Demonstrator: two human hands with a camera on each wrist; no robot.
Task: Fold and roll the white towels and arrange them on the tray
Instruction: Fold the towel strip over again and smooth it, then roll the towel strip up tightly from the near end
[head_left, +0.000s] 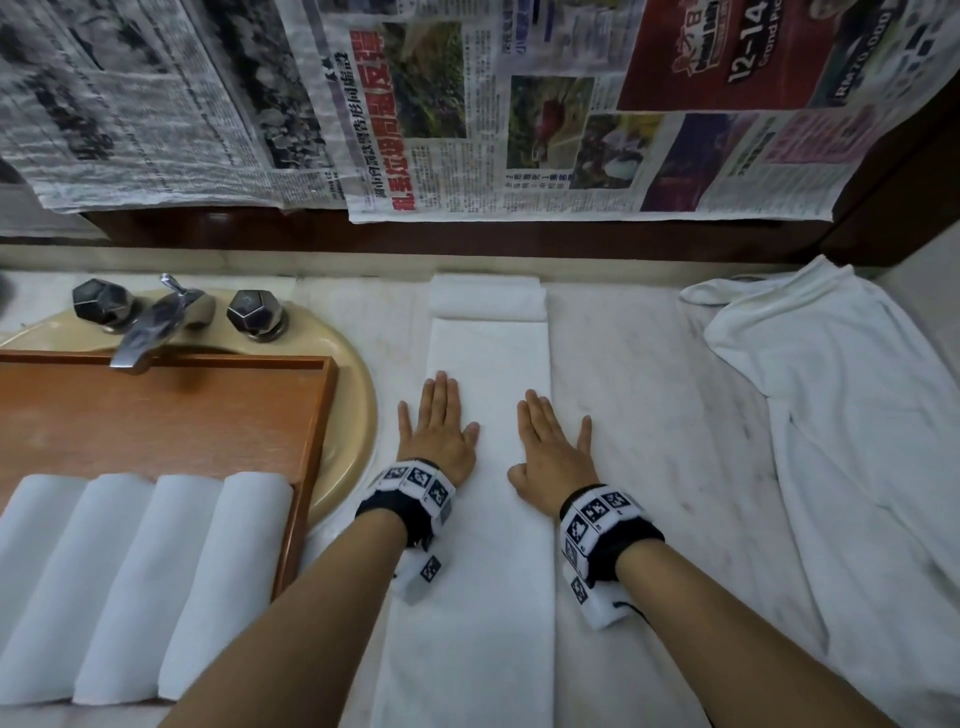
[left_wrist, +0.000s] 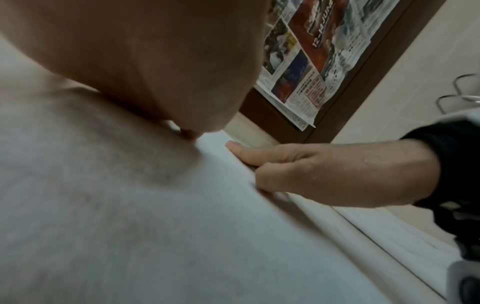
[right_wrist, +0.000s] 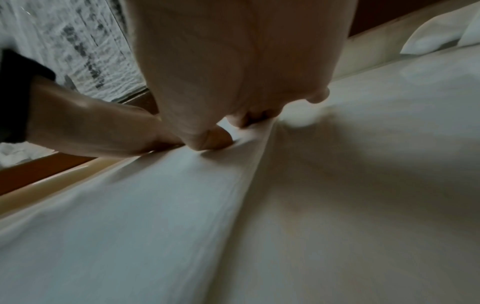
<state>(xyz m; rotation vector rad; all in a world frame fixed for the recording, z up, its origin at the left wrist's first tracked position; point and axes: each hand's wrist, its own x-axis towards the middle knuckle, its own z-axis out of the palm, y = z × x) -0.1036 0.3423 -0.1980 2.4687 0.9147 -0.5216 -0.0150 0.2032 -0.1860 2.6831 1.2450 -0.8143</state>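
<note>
A white towel (head_left: 488, 358), folded into a long narrow strip, lies on the marble counter and runs from the near edge toward the wall. Its far end is rolled into a short roll (head_left: 487, 297). My left hand (head_left: 439, 426) and right hand (head_left: 553, 447) lie flat on the strip side by side, fingers straight, palms down. The wooden tray (head_left: 218, 410) sits over the sink at the left and holds several rolled white towels (head_left: 130, 582) at its near end. From the left wrist, the right hand (left_wrist: 324, 170) shows pressing on the strip's (left_wrist: 155, 226) edge.
A chrome tap (head_left: 156, 322) with two knobs overhangs the tray's far edge. A loose white towel (head_left: 852, 415) lies crumpled at the right of the counter. Newspaper sheets (head_left: 467, 114) cover the wall behind. The beige sink rim (head_left: 358, 395) borders the tray.
</note>
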